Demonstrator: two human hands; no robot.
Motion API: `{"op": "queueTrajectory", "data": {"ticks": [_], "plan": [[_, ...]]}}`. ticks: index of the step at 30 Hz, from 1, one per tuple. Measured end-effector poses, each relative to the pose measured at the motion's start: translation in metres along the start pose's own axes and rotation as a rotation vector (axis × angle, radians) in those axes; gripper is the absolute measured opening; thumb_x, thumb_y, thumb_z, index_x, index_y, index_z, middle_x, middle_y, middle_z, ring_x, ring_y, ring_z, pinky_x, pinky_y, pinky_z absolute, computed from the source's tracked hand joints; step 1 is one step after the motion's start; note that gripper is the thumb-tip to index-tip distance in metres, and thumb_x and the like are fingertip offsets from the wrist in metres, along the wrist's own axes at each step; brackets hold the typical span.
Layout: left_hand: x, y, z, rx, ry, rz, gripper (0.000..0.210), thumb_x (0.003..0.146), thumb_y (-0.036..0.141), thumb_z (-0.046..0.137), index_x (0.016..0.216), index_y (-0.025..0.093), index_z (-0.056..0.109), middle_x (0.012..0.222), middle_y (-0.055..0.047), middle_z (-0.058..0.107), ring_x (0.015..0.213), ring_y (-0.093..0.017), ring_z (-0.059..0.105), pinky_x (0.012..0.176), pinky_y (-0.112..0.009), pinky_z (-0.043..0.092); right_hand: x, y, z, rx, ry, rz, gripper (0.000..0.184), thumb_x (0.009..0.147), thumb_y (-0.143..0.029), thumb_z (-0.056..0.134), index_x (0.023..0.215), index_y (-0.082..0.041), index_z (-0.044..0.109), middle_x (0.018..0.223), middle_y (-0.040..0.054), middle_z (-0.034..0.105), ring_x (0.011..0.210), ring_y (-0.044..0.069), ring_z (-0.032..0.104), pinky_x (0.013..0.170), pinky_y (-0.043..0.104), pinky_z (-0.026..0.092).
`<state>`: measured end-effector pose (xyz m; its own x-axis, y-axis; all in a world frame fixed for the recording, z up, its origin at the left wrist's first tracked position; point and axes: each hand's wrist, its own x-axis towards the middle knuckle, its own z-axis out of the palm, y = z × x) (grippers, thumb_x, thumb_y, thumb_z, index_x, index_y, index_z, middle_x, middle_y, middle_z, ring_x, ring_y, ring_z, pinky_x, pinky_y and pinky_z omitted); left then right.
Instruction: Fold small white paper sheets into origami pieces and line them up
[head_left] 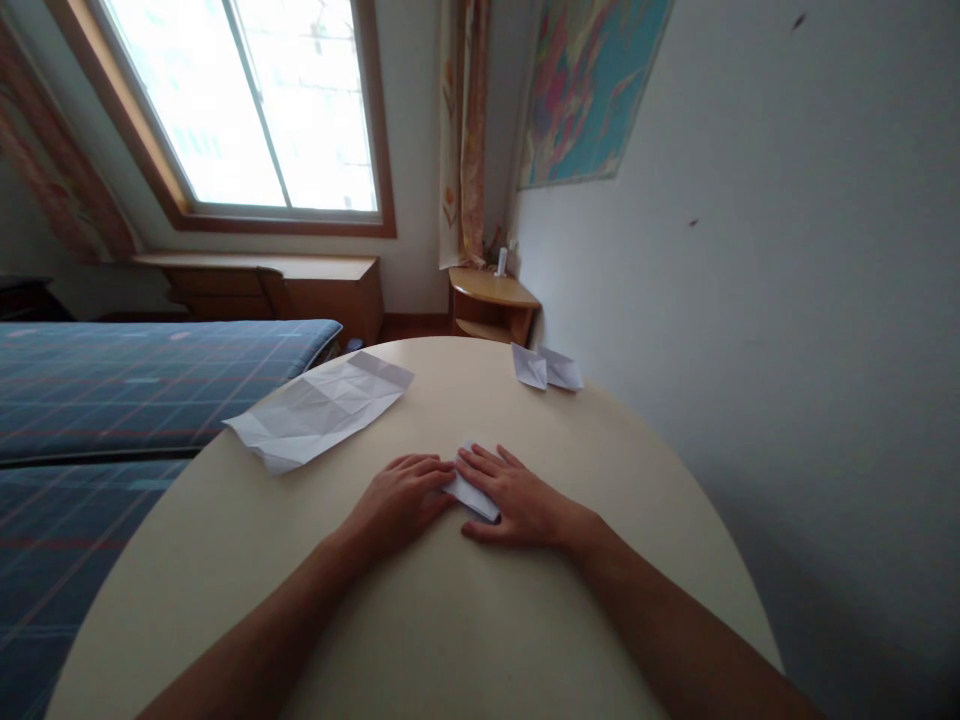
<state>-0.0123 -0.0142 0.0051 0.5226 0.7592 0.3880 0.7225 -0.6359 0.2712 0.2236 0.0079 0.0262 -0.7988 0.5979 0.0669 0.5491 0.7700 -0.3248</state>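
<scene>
A small folded piece of white paper (475, 497) lies on the round cream table (480, 620), partly hidden beneath my hands. My right hand (514, 495) rests flat across it, fingers spread and thumb apart near its lower end. At the paper's left edge is my left hand (405, 497), its fingers close together and bent over that edge, with the thumb on the near side. How much of the paper sits between the left thumb and fingers is partly hidden.
A large creased white sheet (322, 410) lies at the table's far left. A folded paper piece with two pointed parts (551, 370) stands at the far right. A bed with a blue plaid cover (150, 390) adjoins the left side; a white wall (787, 350) runs along the right.
</scene>
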Motion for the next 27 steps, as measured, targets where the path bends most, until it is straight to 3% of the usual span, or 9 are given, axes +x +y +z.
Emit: {"op": "queueTrajectory", "data": {"ticks": [5,12,19,27], "plan": [[0.0001,-0.006,0.0002,0.012,0.01,0.001,0.024,0.095,0.033,0.056,0.114,0.027,0.07,0.12,-0.003,0.072,0.116,-0.022,0.063,0.105,-0.042,0.047,0.0025,0.0033,0.0026,0.04,0.027,-0.03,0.075,0.091,-0.055,0.056,0.151,-0.016,0.036,0.157,0.0164,0.035,0.148,0.028,0.025,0.121,0.05,0.019],[0.0005,-0.0064,-0.0011,0.045,0.017,0.017,0.025,0.098,0.029,0.05,0.113,0.025,0.07,0.122,-0.005,0.071,0.115,-0.022,0.064,0.103,-0.042,0.049,0.0076,0.0073,0.0046,0.111,0.095,-0.074,0.05,0.094,-0.026,0.054,0.143,-0.018,0.05,0.149,0.0126,0.049,0.142,0.024,0.039,0.119,0.044,0.03],[0.0015,-0.0072,-0.006,0.046,0.034,-0.004,0.028,0.099,0.027,0.047,0.107,0.025,0.074,0.12,-0.005,0.072,0.112,-0.022,0.066,0.102,-0.043,0.05,0.0067,0.0089,0.0011,0.127,0.198,-0.034,0.034,0.088,-0.018,0.06,0.12,-0.024,0.071,0.121,0.0077,0.069,0.113,0.021,0.062,0.101,0.034,0.047],[0.0018,-0.0061,-0.0049,0.068,0.038,-0.012,0.03,0.099,0.028,0.046,0.103,0.025,0.075,0.12,-0.004,0.072,0.111,-0.023,0.067,0.099,-0.043,0.052,0.0061,0.0103,-0.0034,0.089,0.213,0.038,0.022,0.086,-0.02,0.066,0.105,-0.026,0.077,0.101,0.006,0.072,0.095,0.02,0.064,0.086,0.03,0.05]]}}
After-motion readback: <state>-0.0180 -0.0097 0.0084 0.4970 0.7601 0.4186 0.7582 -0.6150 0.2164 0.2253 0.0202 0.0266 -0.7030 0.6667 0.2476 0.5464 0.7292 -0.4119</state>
